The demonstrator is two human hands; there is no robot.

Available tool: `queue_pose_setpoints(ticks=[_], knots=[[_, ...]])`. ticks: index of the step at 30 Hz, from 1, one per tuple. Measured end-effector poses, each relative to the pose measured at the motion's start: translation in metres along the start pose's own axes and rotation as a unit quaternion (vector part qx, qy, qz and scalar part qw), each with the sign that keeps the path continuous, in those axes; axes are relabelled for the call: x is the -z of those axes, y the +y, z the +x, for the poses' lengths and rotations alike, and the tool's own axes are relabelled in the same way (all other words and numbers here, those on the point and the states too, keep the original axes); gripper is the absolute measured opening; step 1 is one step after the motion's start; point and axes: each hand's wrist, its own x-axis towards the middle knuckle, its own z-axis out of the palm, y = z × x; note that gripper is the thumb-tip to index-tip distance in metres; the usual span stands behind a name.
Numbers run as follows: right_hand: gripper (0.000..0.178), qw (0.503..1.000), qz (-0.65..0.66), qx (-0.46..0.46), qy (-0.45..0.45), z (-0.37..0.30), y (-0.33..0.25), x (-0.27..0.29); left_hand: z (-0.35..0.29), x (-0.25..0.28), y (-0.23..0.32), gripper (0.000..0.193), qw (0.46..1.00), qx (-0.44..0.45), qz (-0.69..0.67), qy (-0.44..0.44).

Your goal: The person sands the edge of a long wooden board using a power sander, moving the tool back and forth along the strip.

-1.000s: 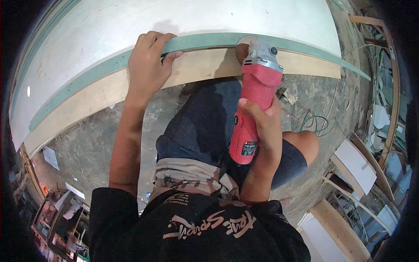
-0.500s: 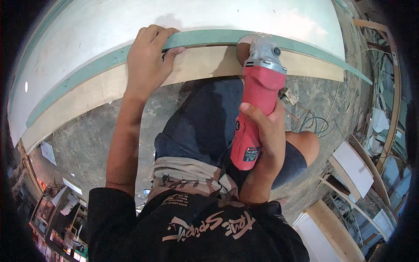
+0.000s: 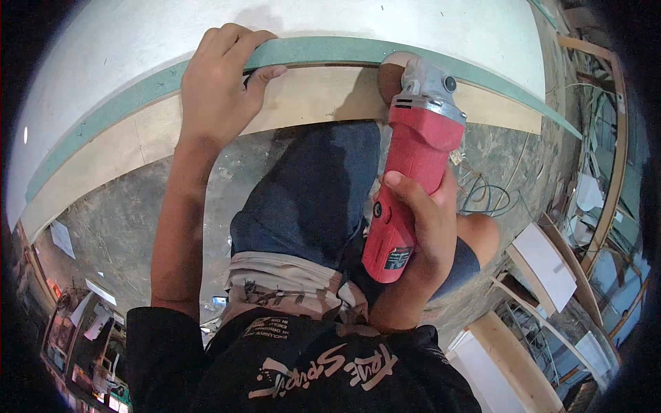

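Note:
My right hand (image 3: pixel 435 224) is wrapped round the body of a red angle grinder (image 3: pixel 420 151), thumb on its near side. The grinder's metal head points away from me, and its round disc (image 3: pixel 390 81) meets the near edge of a long green strip (image 3: pixel 323 50). Whether the disc is spinning I cannot tell. My left hand (image 3: pixel 217 89) pinches the strip to the left of the grinder, fingers over the top and thumb beneath. Beyond the strip lies a white panel (image 3: pixel 358 19); a pale wooden board (image 3: pixel 303 100) shows along its near side.
My bent leg (image 3: pixel 310 186) in dark shorts is just below the board. A green cable (image 3: pixel 489 199) coils on the grey floor (image 3: pixel 131 213) to the right. Board offcuts (image 3: pixel 547 265) and scrap wood lean farther right. Clutter (image 3: pixel 86 337) fills the lower left.
The grinder has shifted slightly right along the strip, its head tilting a little to the right. My left hand keeps its hold on the strip; the whole view has moved slightly.

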Motion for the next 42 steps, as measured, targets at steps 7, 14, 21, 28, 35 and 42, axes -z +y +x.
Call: queue_pose_setpoints(ticks=[7,14,21,28,35,42], knots=[[0.039,1.0,0.009,0.011,-0.005,0.0018,0.0007,-0.0011,-0.0022,-0.0015,-0.0016,0.04,0.999,0.019,-0.005,-0.025],[0.041,1.0,-0.001,0.007,-0.004,0.0012,-0.0014,-0.0013,0.0001,-0.0011,-0.0015,0.037,1.0,-0.003,-0.002,0.001],[0.042,1.0,0.012,0.007,0.005,0.0016,0.0012,-0.0022,-0.002,-0.0014,-0.0034,0.041,1.0,0.013,0.001,-0.023],[0.041,1.0,0.004,-0.014,-0.009,0.0018,-0.001,0.0,-0.001,-0.0009,-0.0022,0.04,1.0,0.013,-0.005,-0.019],[0.04,1.0,-0.001,0.016,-0.013,0.003,-0.0015,-0.002,-0.0016,-0.0015,-0.002,0.039,1.0,0.013,-0.005,-0.015],[0.04,1.0,0.013,0.015,-0.007,0.0011,-0.0016,-0.0029,-0.0008,0.0007,-0.0026,0.039,1.0,0.019,-0.004,-0.025]])
